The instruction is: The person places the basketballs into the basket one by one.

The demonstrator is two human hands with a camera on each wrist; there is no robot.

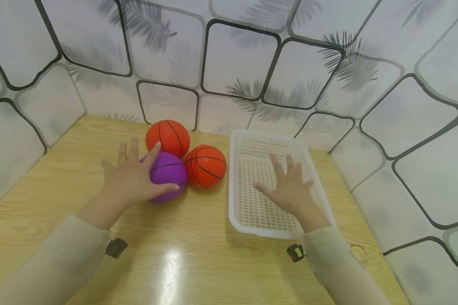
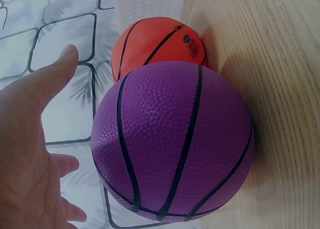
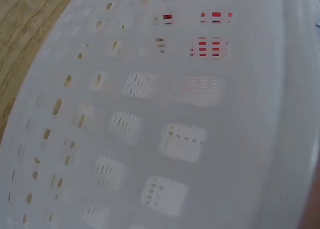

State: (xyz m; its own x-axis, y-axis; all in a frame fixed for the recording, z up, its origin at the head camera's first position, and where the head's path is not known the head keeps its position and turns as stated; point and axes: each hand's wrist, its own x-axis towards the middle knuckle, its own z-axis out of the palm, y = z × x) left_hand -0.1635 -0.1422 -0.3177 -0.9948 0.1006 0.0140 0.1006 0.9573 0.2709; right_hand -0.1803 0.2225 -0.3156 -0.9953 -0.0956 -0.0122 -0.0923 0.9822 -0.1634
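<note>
A purple basketball (image 1: 168,171) sits on the wooden table, and my left hand (image 1: 127,180) is spread beside and over its left side. The left wrist view shows a gap between the thumb and the purple ball (image 2: 170,144). Two orange-red basketballs with black lines, one behind (image 1: 168,136) and one to the right (image 1: 206,166), lie close to it. My right hand (image 1: 291,190), fingers spread, hovers over a white plastic basket (image 1: 233,186) with a perforated bottom. From the right wrist, the basket's slotted wall (image 3: 240,134) fills the view, red showing through its holes.
The table (image 1: 168,237) has a pale wood grain and a bright glare at the front. Patterned wall covering (image 1: 236,59) rises behind and along both sides. Small black devices, left (image 1: 116,248) and right (image 1: 295,253), sit at my wrists.
</note>
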